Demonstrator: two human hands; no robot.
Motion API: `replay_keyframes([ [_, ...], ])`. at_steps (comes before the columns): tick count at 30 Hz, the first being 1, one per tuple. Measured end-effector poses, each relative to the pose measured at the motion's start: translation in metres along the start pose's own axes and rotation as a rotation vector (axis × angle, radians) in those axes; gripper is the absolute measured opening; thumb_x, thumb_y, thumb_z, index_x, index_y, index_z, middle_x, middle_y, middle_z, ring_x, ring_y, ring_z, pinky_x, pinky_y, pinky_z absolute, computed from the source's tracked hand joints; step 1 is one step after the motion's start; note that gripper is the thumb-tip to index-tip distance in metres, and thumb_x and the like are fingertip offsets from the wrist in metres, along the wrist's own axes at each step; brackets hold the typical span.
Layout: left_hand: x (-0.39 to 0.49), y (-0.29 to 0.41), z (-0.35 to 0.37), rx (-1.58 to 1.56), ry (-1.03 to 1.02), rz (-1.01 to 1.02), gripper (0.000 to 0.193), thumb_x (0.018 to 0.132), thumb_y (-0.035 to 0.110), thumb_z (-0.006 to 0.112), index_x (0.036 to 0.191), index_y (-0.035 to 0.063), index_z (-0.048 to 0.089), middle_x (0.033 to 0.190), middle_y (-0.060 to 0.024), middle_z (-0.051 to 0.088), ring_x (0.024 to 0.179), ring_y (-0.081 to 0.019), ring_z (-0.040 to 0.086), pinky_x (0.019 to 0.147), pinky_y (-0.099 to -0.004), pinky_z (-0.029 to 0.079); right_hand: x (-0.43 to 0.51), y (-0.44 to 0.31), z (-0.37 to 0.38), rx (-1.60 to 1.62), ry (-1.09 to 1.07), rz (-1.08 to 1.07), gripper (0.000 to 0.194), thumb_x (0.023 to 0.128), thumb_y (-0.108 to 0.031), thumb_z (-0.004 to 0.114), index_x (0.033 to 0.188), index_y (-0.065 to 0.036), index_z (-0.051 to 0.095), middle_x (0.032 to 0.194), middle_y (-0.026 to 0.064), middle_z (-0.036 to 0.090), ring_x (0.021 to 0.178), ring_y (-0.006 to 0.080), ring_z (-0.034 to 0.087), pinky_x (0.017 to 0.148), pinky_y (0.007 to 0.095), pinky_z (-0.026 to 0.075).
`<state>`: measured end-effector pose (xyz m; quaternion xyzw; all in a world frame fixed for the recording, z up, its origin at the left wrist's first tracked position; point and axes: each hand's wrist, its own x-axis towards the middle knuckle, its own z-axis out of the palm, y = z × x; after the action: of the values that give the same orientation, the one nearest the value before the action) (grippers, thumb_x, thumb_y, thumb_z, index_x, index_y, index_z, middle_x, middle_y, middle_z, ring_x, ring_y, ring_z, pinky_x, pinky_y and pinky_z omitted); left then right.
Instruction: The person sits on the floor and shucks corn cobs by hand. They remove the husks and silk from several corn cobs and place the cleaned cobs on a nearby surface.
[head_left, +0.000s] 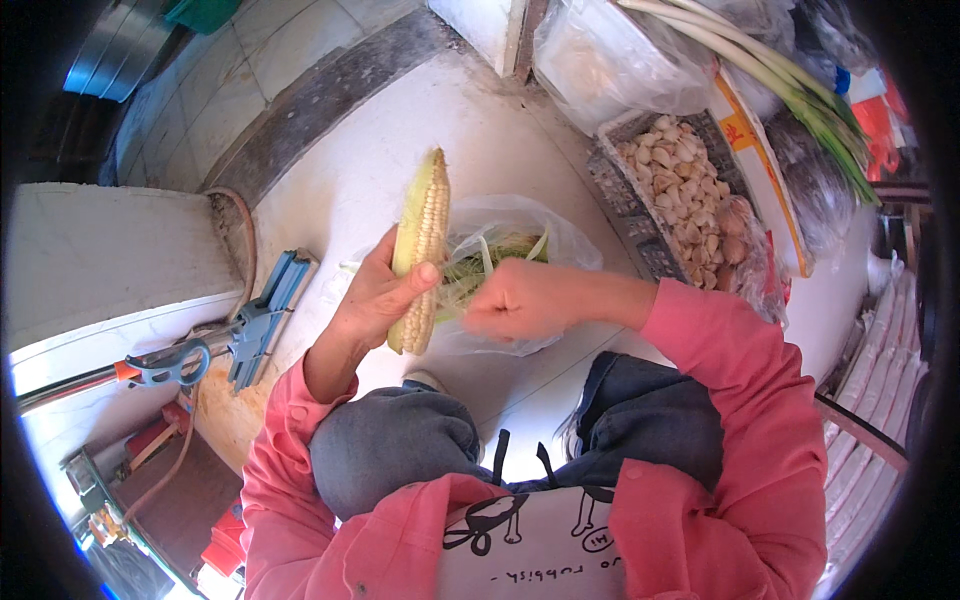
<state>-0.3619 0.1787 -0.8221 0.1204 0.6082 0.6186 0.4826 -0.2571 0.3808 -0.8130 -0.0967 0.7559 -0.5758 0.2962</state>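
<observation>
An ear of corn (424, 247) stands nearly upright in my left hand (379, 296), pale kernels showing along its right side and a light green husk along its left. My left thumb presses across the kernels. Just right of the ear, my right hand (517, 300) is blurred, its fingers curled; whether it holds anything cannot be told. Beneath and behind the hands, a clear plastic bag (577, 244) lies on the floor with green husks and corn silk (480, 266) in it.
At the right is a plastic crate (611, 169) of garlic cloves (675, 187) and a few onions (735, 236). Green onions (795, 82) lie over bagged things behind it. A blue-grey sponge mop (266, 322) lies at the left beside a hose (247, 247). My knees are below.
</observation>
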Motion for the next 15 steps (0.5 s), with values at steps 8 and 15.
replay_keyframes([
  [8, -0.001, 0.005, 0.002, 0.5, 0.147, 0.153, 0.074, 0.075, 0.013, 0.077, 0.138, 0.0035, 0.04, 0.107, -0.0143, 0.06, 0.099, -0.0232, 0.06, 0.086, -0.0348, 0.05, -0.01, 0.077, 0.018, -0.502, 0.489, 0.058, 0.033, 0.084, -0.035, 0.066, 0.075, -0.003, 0.067, 0.067, 0.0108, 0.067, 0.069, 0.033, 0.067, 0.068, 0.0467, 0.052],
  [15, -0.004, 0.019, 0.016, 1.027, 0.081, 0.342, 0.083, 0.064, 0.004, 0.078, 0.14, 0.0077, 0.044, 0.108, -0.018, 0.056, 0.1, -0.0364, 0.058, 0.088, -0.0403, 0.048, 0.001, -0.007, -0.016, 0.201, 0.396, 0.279, 0.046, 0.093, -0.04, 0.058, 0.07, 0.0, 0.064, 0.063, 0.008, 0.064, 0.05, 0.0178, 0.061, 0.053, 0.0322, 0.05],
])
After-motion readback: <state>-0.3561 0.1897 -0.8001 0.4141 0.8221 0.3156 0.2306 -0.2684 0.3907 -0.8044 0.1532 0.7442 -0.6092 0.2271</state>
